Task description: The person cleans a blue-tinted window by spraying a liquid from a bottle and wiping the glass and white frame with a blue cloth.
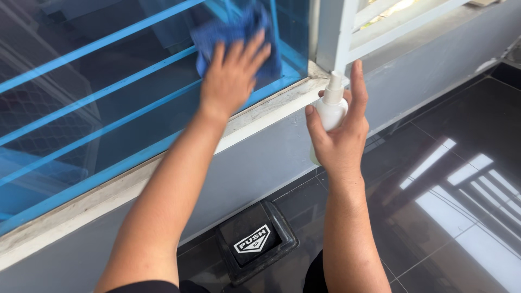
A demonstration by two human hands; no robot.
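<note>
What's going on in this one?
A person stands at a window. The left hand presses a blue cloth flat against the glass pane near its lower right corner. The right hand holds a white spray bottle upright beside the sill, index finger raised by the nozzle. A dark bin lid sits on the tiled floor below.

Cleaning cloth (233,32), under the left hand's fingers (239,54): deep blue, plain.
Window pane (108,92), beside those fingers: blue-tinted, crossed by lighter blue bars.
Spray bottle (328,114), within the right hand's fingers (355,87): white, unpatterned.
Sill (260,119), below the fingers: off-white with brownish grime.
Wall (260,168): pale grey.
Floor (445,163): glossy black tiles with bright white reflections.
Floor box (255,239): black with a white emblem.
</note>
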